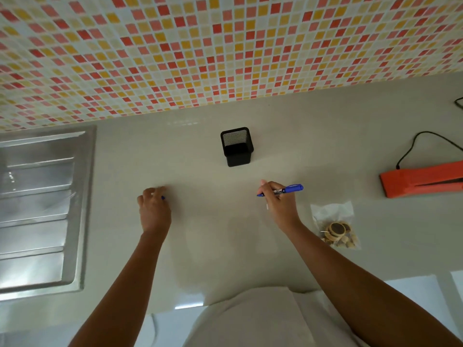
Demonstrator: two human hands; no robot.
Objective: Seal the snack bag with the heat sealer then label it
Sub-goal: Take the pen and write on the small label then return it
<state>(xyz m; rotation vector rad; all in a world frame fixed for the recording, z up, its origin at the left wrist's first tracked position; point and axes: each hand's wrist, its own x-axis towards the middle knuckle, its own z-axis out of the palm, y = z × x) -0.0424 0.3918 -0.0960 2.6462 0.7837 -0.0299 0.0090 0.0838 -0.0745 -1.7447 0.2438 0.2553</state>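
Note:
A clear snack bag (pixel 335 225) with round biscuits lies flat on the pale counter, right of my right hand (pixel 278 204). That hand grips a blue marker (pixel 288 190) pointing left, its tip bare. My left hand (pixel 154 209) is blurred, its fingers curled around a small blue piece, probably the marker cap (pixel 162 197). The orange heat sealer (pixel 421 181) sits at the far right with its black cord running back.
A black mesh pen holder (pixel 236 146) stands on the counter (pixel 205 234) behind and between my hands. A steel sink drainboard (pixel 37 209) fills the left side. The mosaic tile wall (pixel 225 46) rises behind. The counter's front edge is near my body.

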